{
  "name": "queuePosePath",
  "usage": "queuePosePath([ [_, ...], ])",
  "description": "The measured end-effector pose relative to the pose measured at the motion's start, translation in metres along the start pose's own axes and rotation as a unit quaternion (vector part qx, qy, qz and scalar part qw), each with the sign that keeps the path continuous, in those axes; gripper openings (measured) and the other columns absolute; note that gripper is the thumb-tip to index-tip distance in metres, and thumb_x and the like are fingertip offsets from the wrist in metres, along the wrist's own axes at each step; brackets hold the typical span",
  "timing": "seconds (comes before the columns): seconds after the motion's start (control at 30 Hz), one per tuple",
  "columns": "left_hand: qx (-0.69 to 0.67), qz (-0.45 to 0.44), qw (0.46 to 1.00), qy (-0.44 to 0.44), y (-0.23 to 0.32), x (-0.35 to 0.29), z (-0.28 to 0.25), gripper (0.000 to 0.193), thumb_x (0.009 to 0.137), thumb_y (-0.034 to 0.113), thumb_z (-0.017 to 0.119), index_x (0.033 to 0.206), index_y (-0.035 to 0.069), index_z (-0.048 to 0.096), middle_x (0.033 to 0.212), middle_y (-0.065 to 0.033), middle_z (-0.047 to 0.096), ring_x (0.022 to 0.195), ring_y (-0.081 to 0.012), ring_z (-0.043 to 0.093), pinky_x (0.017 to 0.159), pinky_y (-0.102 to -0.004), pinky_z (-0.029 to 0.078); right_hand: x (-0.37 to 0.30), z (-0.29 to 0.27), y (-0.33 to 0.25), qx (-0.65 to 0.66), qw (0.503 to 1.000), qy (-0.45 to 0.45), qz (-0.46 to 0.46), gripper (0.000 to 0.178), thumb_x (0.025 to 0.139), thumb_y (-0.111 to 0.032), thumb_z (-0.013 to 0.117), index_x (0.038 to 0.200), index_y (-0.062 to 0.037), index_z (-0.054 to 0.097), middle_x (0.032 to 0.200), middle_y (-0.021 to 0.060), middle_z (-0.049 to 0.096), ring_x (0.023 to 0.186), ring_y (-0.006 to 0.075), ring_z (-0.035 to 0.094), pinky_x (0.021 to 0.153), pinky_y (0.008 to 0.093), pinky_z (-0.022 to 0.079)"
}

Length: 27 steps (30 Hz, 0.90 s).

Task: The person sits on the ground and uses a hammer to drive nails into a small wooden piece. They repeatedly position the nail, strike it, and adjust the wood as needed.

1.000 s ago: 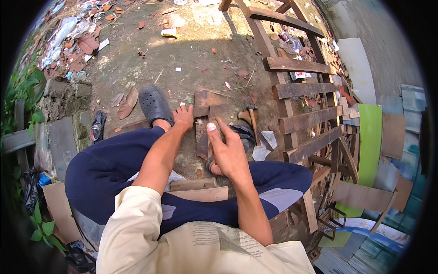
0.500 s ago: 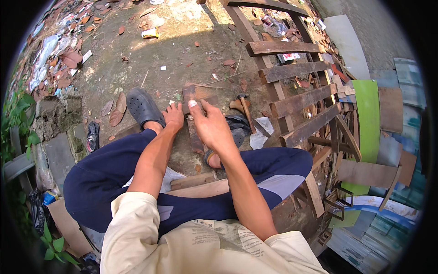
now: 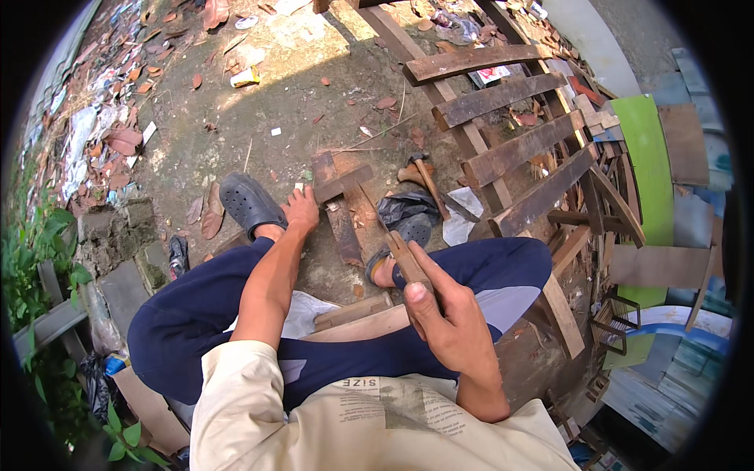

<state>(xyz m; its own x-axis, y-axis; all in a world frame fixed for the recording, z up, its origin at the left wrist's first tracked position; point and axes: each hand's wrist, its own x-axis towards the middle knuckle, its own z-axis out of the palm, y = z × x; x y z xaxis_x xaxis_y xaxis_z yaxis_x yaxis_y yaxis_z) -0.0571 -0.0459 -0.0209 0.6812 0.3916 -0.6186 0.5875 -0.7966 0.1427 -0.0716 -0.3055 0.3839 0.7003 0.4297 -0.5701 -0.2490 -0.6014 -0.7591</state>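
My left hand [image 3: 301,210] is closed over the left end of a short dark board [image 3: 343,182], pressing it down; part of its grip is hidden. That board lies crosswise on a longer reddish-brown plank [image 3: 344,231] on the ground. In my right hand [image 3: 448,314], near my right knee, is the wooden handle of a saw [image 3: 406,261]. Its thin blade shows almost edge-on, so no teeth can be made out. The blade points forward and left, its far part by the short board's right end.
A hammer [image 3: 430,187] lies beyond my right foot, near black plastic [image 3: 407,210] and a white scrap [image 3: 458,222]. On the right leans a slatted wooden frame [image 3: 503,157]. A broken block wall [image 3: 118,235] stands at left. Dry leaves and litter cover the far left.
My right hand has drawn back toward me and to the right with the saw, uncovering the boards. My left hand stays at the short board's end. The view has shifted slightly.
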Motion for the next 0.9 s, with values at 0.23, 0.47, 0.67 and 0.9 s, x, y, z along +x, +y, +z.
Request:
queuePosePath([
  [0.23, 0.093, 0.074, 0.976, 0.182, 0.036, -0.025, 0.015, 0.088, 0.09, 0.029, 0.061, 0.161, 0.001, 0.018, 0.168, -0.0244, 0.014, 0.157, -0.0419, 0.01, 0.124, -0.0595, 0.014, 0.016, -0.022, 0.078, 0.042, 0.99, 0.092, -0.097, 0.062, 0.106, -0.032, 0.057, 0.152, 0.0064, 0.041, 0.071, -0.001, 0.053, 0.057, 0.0057, 0.046, 0.052, 0.0239, 0.038],
  [0.47, 0.102, 0.356, 0.896, -0.246, 0.094, -0.062, 0.021, 0.068, 0.092, 0.04, 0.058, 0.153, 0.011, 0.045, 0.147, -0.0217, 0.053, 0.131, -0.036, 0.056, 0.108, -0.0459, 0.046, 0.09, -0.026, 0.118, -0.144, 0.97, 0.082, -0.179, 0.068, 0.097, -0.031, 0.068, 0.149, 0.0055, 0.045, 0.087, 0.0229, 0.071, 0.07, 0.0334, 0.069, 0.065, 0.0421, 0.053],
  [0.67, -0.017, 0.208, 0.97, -0.123, 0.053, -0.088, 0.01, 0.06, 0.096, 0.047, 0.057, 0.141, 0.007, 0.056, 0.132, -0.0213, 0.066, 0.123, -0.0395, 0.062, 0.103, -0.0467, 0.05, 0.205, -0.026, 0.153, -0.38, 0.896, 0.011, -0.231, 0.07, 0.091, -0.018, 0.062, 0.154, -0.0024, 0.038, 0.098, 0.0269, 0.072, 0.092, 0.0448, 0.071, 0.083, 0.0512, 0.056],
  [0.9, -0.072, 0.075, 0.994, -0.028, -0.01, -0.099, -0.025, 0.061, 0.096, 0.047, 0.06, 0.138, 0.002, 0.06, 0.135, -0.0197, 0.065, 0.125, -0.0375, 0.062, 0.104, -0.0427, 0.049, 0.24, -0.011, 0.243, -0.515, 0.836, -0.064, -0.179, 0.078, 0.09, -0.018, 0.063, 0.16, -0.0085, 0.029, 0.109, 0.0226, 0.072, 0.097, 0.0381, 0.072, 0.081, 0.0479, 0.057],
])
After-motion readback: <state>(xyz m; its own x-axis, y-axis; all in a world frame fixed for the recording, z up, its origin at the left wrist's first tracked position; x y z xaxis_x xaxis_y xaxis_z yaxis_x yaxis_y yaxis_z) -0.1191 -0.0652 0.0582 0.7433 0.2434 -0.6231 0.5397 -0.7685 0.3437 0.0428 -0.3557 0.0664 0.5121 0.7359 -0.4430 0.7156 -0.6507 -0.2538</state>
